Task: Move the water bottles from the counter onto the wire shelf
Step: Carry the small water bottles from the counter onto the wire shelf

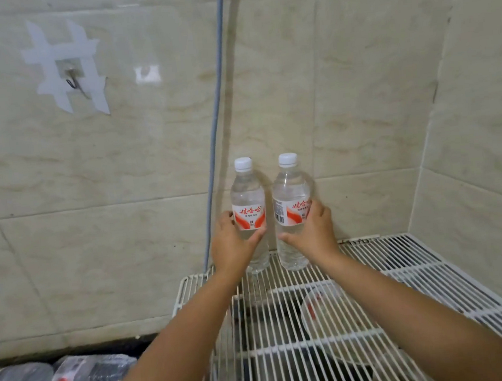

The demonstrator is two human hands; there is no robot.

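Your left hand [233,246] is wrapped around the left water bottle [248,202], thumb across the front below its red-and-white label and fingers curled behind. Your right hand [313,230] grips the right water bottle [289,193] the same way, thumb at its lower front, fingers over the label's right side. Both bottles stand upright, white caps on, close beside each other with a narrow gap, at the far left end of the wire shelf [400,268], roughly 12 o'clock from you, close against the tiled wall [357,106]. Their bases look to be down on the white wires, though your hands hide part of them.

A grey cable [216,112] runs down the wall just at 11 o'clock of the left bottle. At 10 o'clock, higher on the wall, a hook [73,81] sits under crossed strips of tape. At 7 o'clock, low and left, lie shrink-wrapped packs of bottles [87,374]. Through the shelf wires at 5 o'clock a round, pale lid-like thing [328,313] shows, blurred.
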